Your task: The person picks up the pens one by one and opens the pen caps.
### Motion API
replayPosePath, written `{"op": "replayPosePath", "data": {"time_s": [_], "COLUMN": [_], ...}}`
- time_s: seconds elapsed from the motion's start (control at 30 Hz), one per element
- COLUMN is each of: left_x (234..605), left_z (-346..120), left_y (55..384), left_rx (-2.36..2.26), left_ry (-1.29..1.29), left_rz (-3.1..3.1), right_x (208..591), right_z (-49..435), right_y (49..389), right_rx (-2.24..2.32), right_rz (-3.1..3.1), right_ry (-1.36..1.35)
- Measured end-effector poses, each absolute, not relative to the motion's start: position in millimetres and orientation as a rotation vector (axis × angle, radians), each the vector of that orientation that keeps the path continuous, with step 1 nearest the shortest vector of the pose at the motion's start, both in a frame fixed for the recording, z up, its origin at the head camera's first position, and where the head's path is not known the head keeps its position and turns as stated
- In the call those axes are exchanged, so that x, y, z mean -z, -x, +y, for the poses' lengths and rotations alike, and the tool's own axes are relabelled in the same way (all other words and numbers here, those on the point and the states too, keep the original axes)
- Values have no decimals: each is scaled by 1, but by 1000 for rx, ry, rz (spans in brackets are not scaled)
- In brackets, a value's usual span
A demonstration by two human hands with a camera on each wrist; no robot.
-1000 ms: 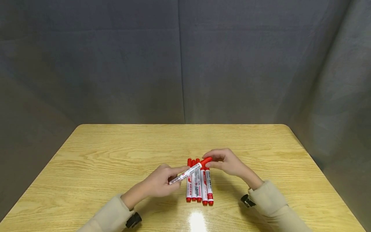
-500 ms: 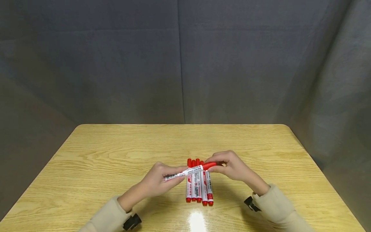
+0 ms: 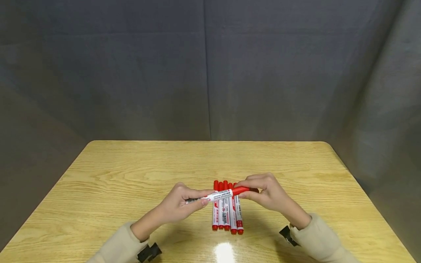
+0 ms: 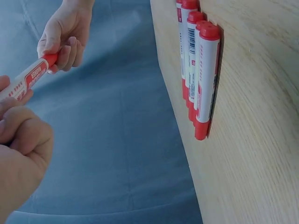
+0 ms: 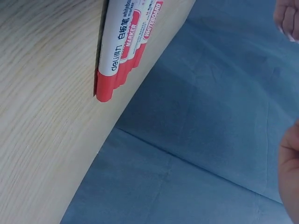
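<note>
Above the table, a whiteboard marker (image 3: pixel 221 195) with a white barrel and red cap (image 3: pixel 240 190) spans both hands. My left hand (image 3: pixel 181 204) pinches the barrel between thumb and fingers. On the other end, my right hand (image 3: pixel 266 190) grips the red cap, which meets the barrel in the head view. The left wrist view also shows the marker (image 4: pixel 29 79) stretched from one hand to the other. Beneath it several more red-capped whiteboard markers (image 3: pixel 227 215) lie side by side, caps at the far end. The right wrist view shows parts of the hands at its right edge.
A light wood table (image 3: pixel 131 164) carries the row of markers near its front middle. Behind it and along both sides hangs a dark grey curtain (image 3: pixel 148 73). A black strap (image 3: pixel 149 252) sits by the left sleeve, another (image 3: pixel 288 235) by the right.
The held marker has swung from a steep slant to nearly level. My right hand has moved right and slightly nearer, keeping its grip at the cap; my left hand has shifted slightly left.
</note>
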State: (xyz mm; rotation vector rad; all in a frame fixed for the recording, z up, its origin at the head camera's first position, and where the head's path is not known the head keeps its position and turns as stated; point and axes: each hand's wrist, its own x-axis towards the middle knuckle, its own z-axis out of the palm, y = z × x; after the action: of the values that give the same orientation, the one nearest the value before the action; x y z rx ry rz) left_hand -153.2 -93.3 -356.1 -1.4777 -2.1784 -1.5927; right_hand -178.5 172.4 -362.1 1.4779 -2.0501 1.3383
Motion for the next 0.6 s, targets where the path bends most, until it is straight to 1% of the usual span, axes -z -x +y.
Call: {"op": "replayPosePath", "data": {"time_s": [0.43, 0.6], "left_x": [353, 352], "left_z": [-96, -96], "left_y": [158, 159], "left_rx": [1640, 1786], "left_ry": [1529, 1479], "left_rz": [-2181, -2233], "right_x": [363, 363], "right_z": [172, 171], "right_y": [173, 173], "right_rx": [-1365, -1359], "right_rz": [-1999, -1963], "right_ry": [-1455, -1450]}}
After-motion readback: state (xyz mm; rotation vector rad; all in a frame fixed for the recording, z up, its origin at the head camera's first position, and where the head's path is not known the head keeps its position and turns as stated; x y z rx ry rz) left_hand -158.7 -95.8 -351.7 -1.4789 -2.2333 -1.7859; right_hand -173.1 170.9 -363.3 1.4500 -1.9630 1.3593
